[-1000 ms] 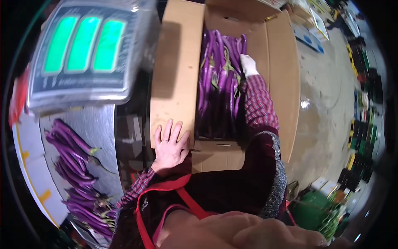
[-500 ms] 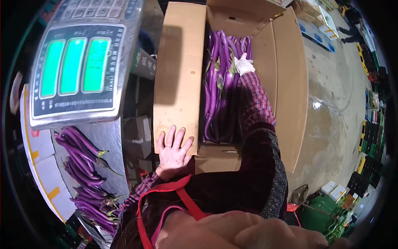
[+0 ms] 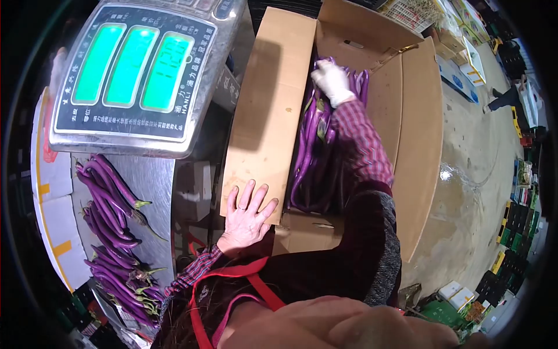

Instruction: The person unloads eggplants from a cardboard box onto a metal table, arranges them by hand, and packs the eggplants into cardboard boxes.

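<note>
My left hand [image 3: 244, 220] is bare. Its fingers are spread flat on the lower end of a folded-out flap [image 3: 261, 110] of a cardboard box. Inside the box lie long purple eggplants [image 3: 310, 148] in a bundle, running lengthwise, some with green stem ends. My right hand [image 3: 333, 84], in a white glove, is at the far end of the bundle. Its fingers curl around an eggplant top, and the fingertips are partly hidden. My right sleeve covers part of the eggplants on the right side.
A scale display [image 3: 133, 75] with green lit screens stands at upper left. Below it, more eggplants [image 3: 107, 203] lie on a metal surface [image 3: 157, 198] beside a white foam box [image 3: 55, 232]. Wet floor [image 3: 465, 157] and stacked crates [image 3: 511, 232] are to the right.
My right hand has shifted to the left across the eggplant tops, and its fingers have curled in. My left hand stays on the flap. The view has tilted slightly.
</note>
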`<state>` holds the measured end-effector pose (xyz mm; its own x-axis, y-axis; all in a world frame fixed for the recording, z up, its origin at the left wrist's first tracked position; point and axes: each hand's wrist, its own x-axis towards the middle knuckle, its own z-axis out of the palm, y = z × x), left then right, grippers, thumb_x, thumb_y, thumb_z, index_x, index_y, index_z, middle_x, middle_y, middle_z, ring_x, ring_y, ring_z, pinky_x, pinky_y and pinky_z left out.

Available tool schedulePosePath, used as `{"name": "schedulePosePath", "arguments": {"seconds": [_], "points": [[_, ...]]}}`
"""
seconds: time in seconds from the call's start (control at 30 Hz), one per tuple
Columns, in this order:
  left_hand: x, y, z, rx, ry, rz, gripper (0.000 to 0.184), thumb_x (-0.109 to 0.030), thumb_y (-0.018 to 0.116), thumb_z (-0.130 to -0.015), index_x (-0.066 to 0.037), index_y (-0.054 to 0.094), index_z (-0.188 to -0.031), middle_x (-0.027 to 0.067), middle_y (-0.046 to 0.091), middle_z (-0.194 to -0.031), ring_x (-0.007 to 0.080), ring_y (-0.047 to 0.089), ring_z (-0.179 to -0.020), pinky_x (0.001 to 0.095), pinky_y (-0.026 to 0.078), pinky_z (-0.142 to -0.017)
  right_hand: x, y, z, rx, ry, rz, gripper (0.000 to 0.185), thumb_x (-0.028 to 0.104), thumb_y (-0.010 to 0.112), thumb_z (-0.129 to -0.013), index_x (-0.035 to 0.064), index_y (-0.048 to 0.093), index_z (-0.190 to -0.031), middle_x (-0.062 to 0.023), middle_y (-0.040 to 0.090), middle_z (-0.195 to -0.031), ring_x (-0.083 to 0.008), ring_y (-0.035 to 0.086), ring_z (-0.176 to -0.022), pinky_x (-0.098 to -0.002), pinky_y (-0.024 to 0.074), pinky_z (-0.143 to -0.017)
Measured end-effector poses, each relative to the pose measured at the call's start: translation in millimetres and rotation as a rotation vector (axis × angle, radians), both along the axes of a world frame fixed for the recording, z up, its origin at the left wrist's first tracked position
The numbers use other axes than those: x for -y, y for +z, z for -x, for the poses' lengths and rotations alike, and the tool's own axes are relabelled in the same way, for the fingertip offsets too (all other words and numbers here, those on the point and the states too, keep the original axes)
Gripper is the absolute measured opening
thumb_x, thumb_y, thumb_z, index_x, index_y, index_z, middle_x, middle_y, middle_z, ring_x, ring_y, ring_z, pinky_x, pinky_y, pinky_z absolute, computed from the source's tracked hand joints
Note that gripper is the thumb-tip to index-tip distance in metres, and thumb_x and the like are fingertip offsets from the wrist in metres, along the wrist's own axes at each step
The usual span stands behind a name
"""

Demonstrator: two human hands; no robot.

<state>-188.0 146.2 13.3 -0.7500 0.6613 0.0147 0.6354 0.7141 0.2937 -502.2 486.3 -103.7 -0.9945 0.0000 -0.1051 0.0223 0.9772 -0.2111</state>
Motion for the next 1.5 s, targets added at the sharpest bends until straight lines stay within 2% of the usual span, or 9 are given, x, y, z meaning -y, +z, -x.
{"name": "schedulePosePath", "arguments": {"seconds": [0.2,0.23,0.43,0.57,0.67,0.77,1.17,1.3,1.5], "points": [[-3.0,-0.6,-0.8,-0.002,0.015,0.006,0.067,-0.031,0.076,-0.061,-0.022,0.058,-0.125,0.0123,0.040,-0.144,0.0373,0.026,-0.141,0.0587,0.018,-0.111,9.5,-93.8,-7.9,-0.133,0.248,-0.312,0.064,0.038,0.054,-0.088,0.0130,0.037,-0.145,-0.0203,0.027,-0.154,-0.0468,0.032,-0.137,-0.0586,0.0331,-0.108],[-1.8,2.2,-1.0,0.003,0.013,0.014,0.067,-0.031,0.076,-0.061,-0.022,0.058,-0.125,0.0123,0.040,-0.144,0.0372,0.026,-0.141,0.0586,0.017,-0.111,13.0,-135.1,-8.7,-0.149,0.247,-0.654,0.065,0.040,0.056,-0.088,0.0169,0.036,-0.146,-0.0198,0.025,-0.154,-0.0471,0.031,-0.137,-0.0620,0.0332,-0.105],[-4.6,4.5,-1.9,-0.015,-0.021,-0.013,0.066,-0.026,0.077,-0.064,-0.022,0.056,-0.127,0.0114,0.040,-0.145,0.0360,0.024,-0.143,0.0582,0.016,-0.112,-2.8,-118.0,17.9,-0.202,0.393,-0.505,0.046,0.033,0.057,-0.089,0.0134,0.052,-0.130,-0.0150,0.043,-0.141,-0.0408,0.039,-0.133,-0.0598,0.0423,-0.095],[-0.1,3.0,-3.2,-0.028,-0.044,0.047,0.068,-0.027,0.077,-0.063,-0.021,0.055,-0.127,0.0129,0.039,-0.145,0.0370,0.022,-0.143,0.0585,0.015,-0.112,-12.6,-78.6,31.2,-0.221,0.507,-0.282,0.035,0.028,0.057,-0.089,0.0110,0.062,-0.120,-0.0117,0.054,-0.132,-0.0366,0.043,-0.130,-0.0583,0.0484,-0.089],[-2.1,2.4,-4.2,-0.056,-0.008,0.041,0.070,-0.028,0.077,-0.064,-0.020,0.054,-0.129,0.0141,0.037,-0.145,0.0379,0.021,-0.143,0.0589,0.015,-0.113,10.6,-29.5,-4.2,-0.537,-0.261,0.699,0.031,0.028,0.054,-0.096,0.0039,0.066,-0.112,-0.0151,0.065,-0.114,-0.0266,0.061,-0.103,-0.0423,0.0483,-0.091],[-1.8,2.9,-4.8,-0.080,-0.022,0.007,0.072,-0.026,0.077,-0.062,-0.018,0.052,-0.129,0.0144,0.037,-0.145,0.0383,0.021,-0.142,0.0588,0.015,-0.113,23.8,29.7,-64.6,-0.455,-0.284,0.854,0.029,0.026,0.058,-0.093,0.0009,0.068,-0.103,-0.0138,0.070,-0.096,-0.0254,0.065,-0.092,-0.0347,0.0506,-0.083],[55.9,35.5,-13.4,0.037,-0.153,-0.578,0.056,-0.020,0.074,-0.072,-0.008,0.056,-0.124,0.0169,0.047,-0.136,0.0381,0.037,-0.134,0.0503,0.030,-0.111,162.2,182.1,-296.5,-0.249,0.078,0.567,0.028,0.028,0.058,-0.089,0.0013,0.068,-0.090,-0.0169,0.068,-0.087,-0.0339,0.065,-0.083,-0.0408,0.0511,-0.076],[141.3,50.4,-31.7,0.107,-0.008,-0.711,0.042,-0.014,0.071,-0.077,-0.005,0.058,-0.117,0.0175,0.054,-0.129,0.0380,0.046,-0.127,0.0454,0.039,-0.105,226.9,221.0,-344.7,-0.138,-0.058,0.784,0.026,0.026,0.060,-0.090,0.0009,0.069,-0.093,-0.0169,0.069,-0.088,-0.0335,0.066,-0.083,-0.0403,0.0518,-0.076],[286.8,27.4,-89.1,0.399,0.353,-0.801,0.031,-0.014,0.068,-0.082,-0.001,0.063,-0.109,0.0151,0.064,-0.111,0.0276,0.060,-0.109,0.0360,0.046,-0.096,343.9,244.1,-338.7,-0.305,0.341,0.665,0.022,0.019,0.063,-0.090,0.0029,0.071,-0.103,-0.0143,0.071,-0.096,-0.0282,0.068,-0.091,-0.0354,0.0523,-0.083]]}}
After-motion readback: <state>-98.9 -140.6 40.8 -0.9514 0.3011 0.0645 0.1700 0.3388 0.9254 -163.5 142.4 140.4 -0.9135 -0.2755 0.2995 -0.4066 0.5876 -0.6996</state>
